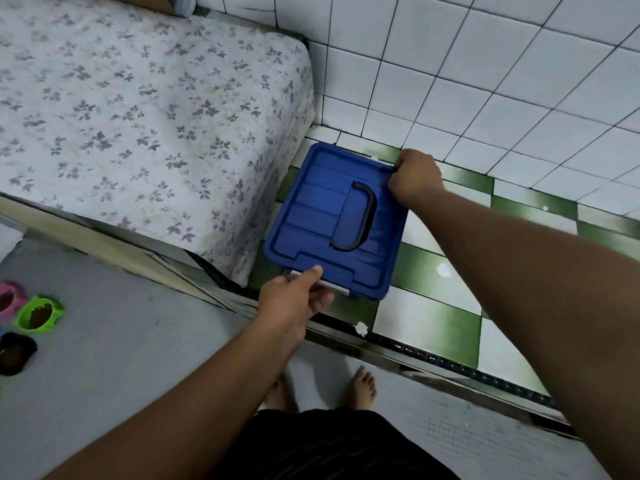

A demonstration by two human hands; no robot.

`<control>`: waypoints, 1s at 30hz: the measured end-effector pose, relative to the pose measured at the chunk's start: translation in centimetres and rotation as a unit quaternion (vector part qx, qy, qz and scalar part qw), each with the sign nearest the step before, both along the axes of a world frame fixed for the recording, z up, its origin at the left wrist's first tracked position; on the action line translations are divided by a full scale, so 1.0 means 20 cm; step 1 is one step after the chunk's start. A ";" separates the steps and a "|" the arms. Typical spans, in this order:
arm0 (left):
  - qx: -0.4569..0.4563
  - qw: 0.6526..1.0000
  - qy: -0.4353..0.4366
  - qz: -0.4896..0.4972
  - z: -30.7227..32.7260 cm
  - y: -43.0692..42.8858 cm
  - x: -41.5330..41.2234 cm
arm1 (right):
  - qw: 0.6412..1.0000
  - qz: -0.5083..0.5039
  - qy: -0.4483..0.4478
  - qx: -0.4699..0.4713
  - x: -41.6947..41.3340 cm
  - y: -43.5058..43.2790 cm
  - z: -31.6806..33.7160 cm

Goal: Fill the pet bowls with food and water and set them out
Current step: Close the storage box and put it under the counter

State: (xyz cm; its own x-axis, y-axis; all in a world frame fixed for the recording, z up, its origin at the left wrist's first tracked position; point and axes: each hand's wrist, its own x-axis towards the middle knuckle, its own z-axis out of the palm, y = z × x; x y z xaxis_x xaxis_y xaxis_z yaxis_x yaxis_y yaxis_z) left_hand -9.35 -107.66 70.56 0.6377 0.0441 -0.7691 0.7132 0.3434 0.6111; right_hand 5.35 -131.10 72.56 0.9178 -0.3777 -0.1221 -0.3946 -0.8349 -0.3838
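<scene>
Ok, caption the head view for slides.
Left hand and right hand grip both ends of the blue-lidded bin beside the bed.

No text, label, brand, number or sign can be read anywhere in view. The blue plastic storage box [311, 202], just toward 1 o'clock from the centre, shows only plain moulded ridges on its lid and no lettering that can be made out.
</scene>
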 end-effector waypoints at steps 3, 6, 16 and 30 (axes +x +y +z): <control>0.013 1.000 -0.004 0.020 0.00 -0.03 0.00 | 1.000 0.012 -0.014 0.024 -0.01 -0.01 -0.01; 0.024 0.999 -0.004 0.040 -0.01 -0.05 0.00 | 0.998 0.014 0.012 0.066 0.06 -0.08 0.03; 0.035 0.994 -0.028 0.096 0.03 -0.10 -0.06 | 0.980 0.086 0.074 0.164 0.25 -0.08 -0.06; -0.044 0.995 -0.038 0.081 -0.02 -0.04 -0.08 | 0.970 0.080 0.062 0.221 0.26 -0.10 -0.13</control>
